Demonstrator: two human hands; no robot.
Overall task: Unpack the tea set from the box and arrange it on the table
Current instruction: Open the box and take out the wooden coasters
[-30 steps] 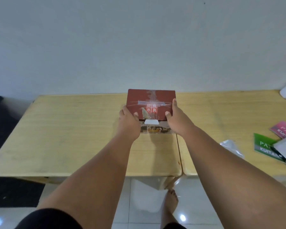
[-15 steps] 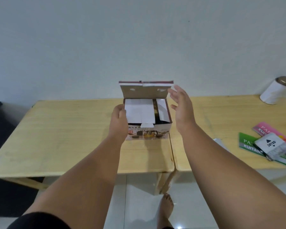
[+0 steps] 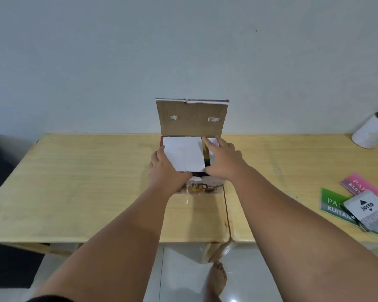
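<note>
Holding small red cardboard box (image 3: 202, 188) at centre of pale wooden table (image 3: 74, 182), brown lid flap (image 3: 192, 120) upright. My left hand (image 3: 166, 168) grips box's left front corner; my right hand (image 3: 225, 160) lies flat, fingers straight, on white inner flaps (image 3: 183, 153).

The box (image 3: 207, 188) is red with brown lid (image 3: 192, 118) and white inserts (image 3: 183, 153); the table (image 3: 85, 182) pale yellow wood-grain.

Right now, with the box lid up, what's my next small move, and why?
Probably lift the right white flap aside with the right hand, which rests on it, while the left hand steadies the box. The lid stands open, but white flaps cover the contents.
</note>
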